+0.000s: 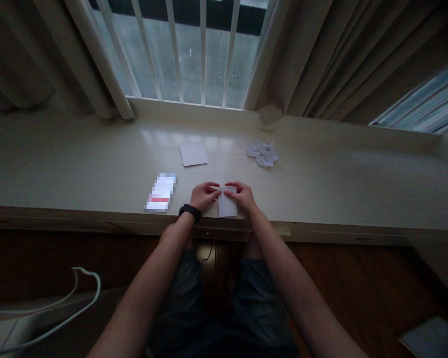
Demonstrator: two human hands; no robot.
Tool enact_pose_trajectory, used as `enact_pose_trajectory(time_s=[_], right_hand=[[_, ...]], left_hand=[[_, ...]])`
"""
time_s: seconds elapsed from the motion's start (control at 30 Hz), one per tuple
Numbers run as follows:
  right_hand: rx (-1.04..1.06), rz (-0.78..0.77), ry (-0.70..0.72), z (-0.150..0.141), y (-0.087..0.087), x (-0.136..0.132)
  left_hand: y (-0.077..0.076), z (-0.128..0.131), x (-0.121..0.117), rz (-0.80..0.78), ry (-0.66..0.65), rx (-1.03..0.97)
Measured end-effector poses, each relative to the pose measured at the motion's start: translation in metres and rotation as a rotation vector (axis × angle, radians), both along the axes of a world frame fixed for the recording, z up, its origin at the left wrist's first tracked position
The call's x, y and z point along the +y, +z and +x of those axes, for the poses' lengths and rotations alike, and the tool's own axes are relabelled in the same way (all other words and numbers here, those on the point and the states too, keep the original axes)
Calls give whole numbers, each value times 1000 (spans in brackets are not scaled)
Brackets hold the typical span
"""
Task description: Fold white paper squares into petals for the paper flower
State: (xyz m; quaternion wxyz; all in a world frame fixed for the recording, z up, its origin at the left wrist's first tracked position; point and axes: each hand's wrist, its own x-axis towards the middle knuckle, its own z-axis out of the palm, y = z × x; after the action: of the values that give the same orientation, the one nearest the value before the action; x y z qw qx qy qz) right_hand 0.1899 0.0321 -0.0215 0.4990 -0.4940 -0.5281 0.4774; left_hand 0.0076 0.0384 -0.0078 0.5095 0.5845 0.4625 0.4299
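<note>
A folded sheet of white paper (227, 205) lies at the front edge of the pale counter, taller than it is wide. My left hand (205, 195) pinches its top left corner between thumb and fingers; a dark band circles that wrist. On the top right side, my right hand (242, 195) grips the same paper, thumb on its face. Beyond my hands, to the left, sits a stack of square white paper (193, 154). Several folded white paper pieces (263, 153) lie in a loose cluster to the right, overlapping one another.
A lit phone (161, 193), its screen blurred, lies on the counter (339, 184) left of my hands. Behind stand a barred window (190, 59) and heavy curtains (321, 54). Drawer fronts run below the counter edge. A white cable (97, 288) loops at the lower left.
</note>
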Motion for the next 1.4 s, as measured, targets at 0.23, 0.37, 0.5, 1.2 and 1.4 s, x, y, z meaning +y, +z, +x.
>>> enact_pose_trajectory(time_s=[0.23,0.37,0.5,1.2,1.4], right_hand=[[15,-53,-5,0,-1,1],[38,-61,1,-1,0,1],[52,-60,-4,-2,3,-1],[50,-68,-1,-2,8,-3],[-4,-49,-20,-4,11,-6]], left_hand=[[7,0,-1,-80,38,-54],[8,-1,-1,-89,39,-44],[10,-1,-2,-96,37,-68],[8,-1,-2,-61,31,-42],[9,-1,-3,-71,18,-55]])
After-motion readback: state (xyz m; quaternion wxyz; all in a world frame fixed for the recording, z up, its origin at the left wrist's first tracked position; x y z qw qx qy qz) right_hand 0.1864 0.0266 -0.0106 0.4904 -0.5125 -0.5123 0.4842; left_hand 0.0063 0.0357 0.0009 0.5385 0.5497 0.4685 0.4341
